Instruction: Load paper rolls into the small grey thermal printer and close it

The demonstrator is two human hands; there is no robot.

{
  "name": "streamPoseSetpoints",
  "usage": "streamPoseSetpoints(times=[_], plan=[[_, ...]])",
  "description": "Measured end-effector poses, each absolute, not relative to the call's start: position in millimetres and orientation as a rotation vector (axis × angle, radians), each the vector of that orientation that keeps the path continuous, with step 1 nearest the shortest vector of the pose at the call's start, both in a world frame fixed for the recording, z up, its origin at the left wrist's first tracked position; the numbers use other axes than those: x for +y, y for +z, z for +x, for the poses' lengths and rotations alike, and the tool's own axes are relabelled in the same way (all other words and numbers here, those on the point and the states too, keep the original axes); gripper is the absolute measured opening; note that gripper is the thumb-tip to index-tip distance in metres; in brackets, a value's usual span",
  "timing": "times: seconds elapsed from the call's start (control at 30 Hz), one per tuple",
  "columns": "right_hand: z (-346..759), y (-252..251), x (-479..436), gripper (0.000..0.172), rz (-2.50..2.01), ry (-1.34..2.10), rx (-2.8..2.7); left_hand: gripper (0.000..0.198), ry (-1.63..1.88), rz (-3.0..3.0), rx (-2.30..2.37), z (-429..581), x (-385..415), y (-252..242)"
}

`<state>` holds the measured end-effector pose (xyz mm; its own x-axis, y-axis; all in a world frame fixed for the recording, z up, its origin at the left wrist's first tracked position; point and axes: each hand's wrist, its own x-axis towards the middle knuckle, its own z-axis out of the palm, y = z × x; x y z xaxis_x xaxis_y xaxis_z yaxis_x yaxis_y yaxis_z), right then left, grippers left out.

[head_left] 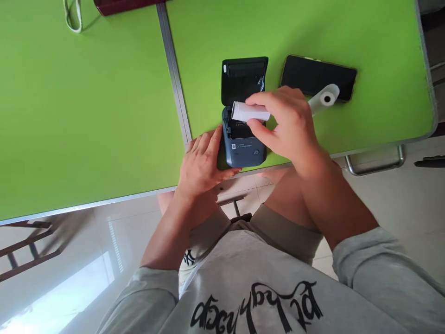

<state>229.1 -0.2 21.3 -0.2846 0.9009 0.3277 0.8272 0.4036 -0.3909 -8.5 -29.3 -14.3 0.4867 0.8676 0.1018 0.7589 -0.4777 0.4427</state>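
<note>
A small dark blue-grey label printer [245,155] lies near the table's front edge, its black lid [243,81] swung up and back. Between the thumb and fingers of my right hand [290,120] is a white paper roll [248,112], held over the printer's open compartment. Whether the roll touches the compartment, I cannot tell. My left hand [201,160] rests against the printer's left side, fingers stretched along it and thumb at its front edge. A second white paper roll [323,98] with a dark-centred core stands to the right, partly hidden behind my right hand.
Behind the second roll lies a black phone [318,76]. A metal seam [172,69] divides the green tabletop [86,116] left of the printer. At the far edge are a dark red object [125,4] and a pale cord loop [73,18]. My legs are under the front edge.
</note>
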Motion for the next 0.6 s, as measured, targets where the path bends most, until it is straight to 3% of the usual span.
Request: streamPoseSetpoints(times=[0.2,0.47,0.6], plan=[[232.7,16.9,12.3,0.013,-1.425,0.179,-2.245,0.108,0.448,2.42,1.346,-8.5,-30.5,-14.9],[235.4,16.0,15.4,0.014,-1.446,0.308,-2.201,0.108,0.416,2.411,1.358,-7.1,-30.7,-13.6],[229.5,28.3,11.3,0.012,-1.423,0.192,-2.221,0.106,0.407,2.408,1.365,-6.1,-30.7,-12.5]])
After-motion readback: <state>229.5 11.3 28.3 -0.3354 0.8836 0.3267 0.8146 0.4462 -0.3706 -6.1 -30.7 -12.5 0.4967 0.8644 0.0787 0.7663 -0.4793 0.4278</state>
